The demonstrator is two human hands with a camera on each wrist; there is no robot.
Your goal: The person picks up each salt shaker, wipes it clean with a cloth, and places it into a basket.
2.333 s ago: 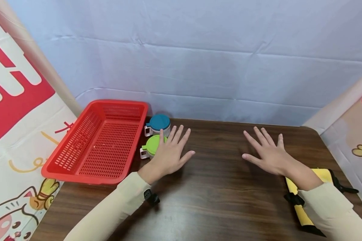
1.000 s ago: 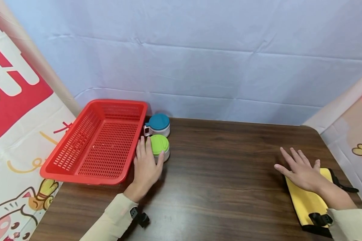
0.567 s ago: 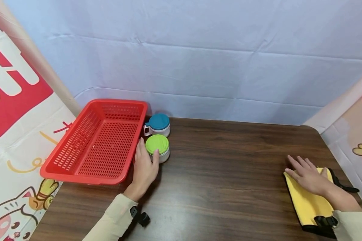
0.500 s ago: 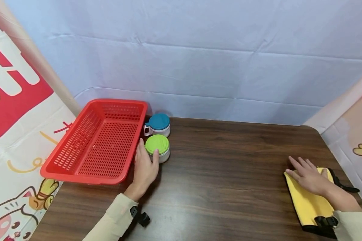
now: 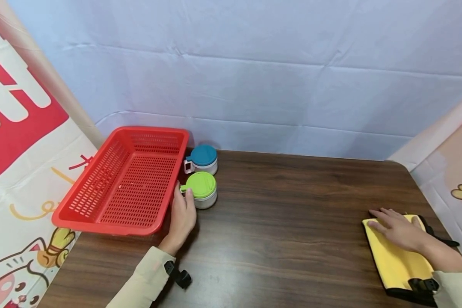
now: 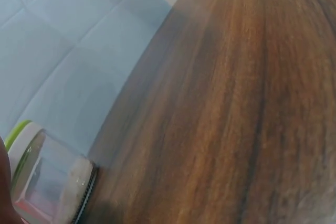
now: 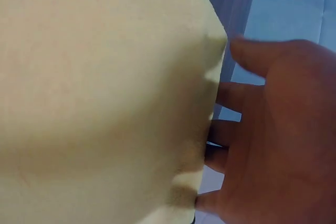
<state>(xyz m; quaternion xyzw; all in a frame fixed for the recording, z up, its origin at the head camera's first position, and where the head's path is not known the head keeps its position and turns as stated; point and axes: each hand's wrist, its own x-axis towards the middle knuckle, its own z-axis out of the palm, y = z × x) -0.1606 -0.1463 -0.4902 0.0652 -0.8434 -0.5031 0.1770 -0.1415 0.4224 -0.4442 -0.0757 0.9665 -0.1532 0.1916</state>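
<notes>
A dark wooden table [image 5: 285,222] is backed by a pale blue cloth wall [image 5: 254,77], with printed banners at both sides. At the far left corner of the table a red basket [image 5: 100,209] is set, overhanging the left edge. Just beside its right wall two jars are stood: a blue-lidded jar [image 5: 202,158] at the far edge and a green-lidded jar [image 5: 202,189] in front of it, close together. The left hand [image 5: 182,214] is laid between the basket and the green-lidded jar, its fingers curled against the jar's left side at the lid tab. Near the right front corner a yellow cloth [image 5: 396,261] is spread, and the right hand [image 5: 398,229] is rested flat on its far end, fingers straight and relaxed.
</notes>
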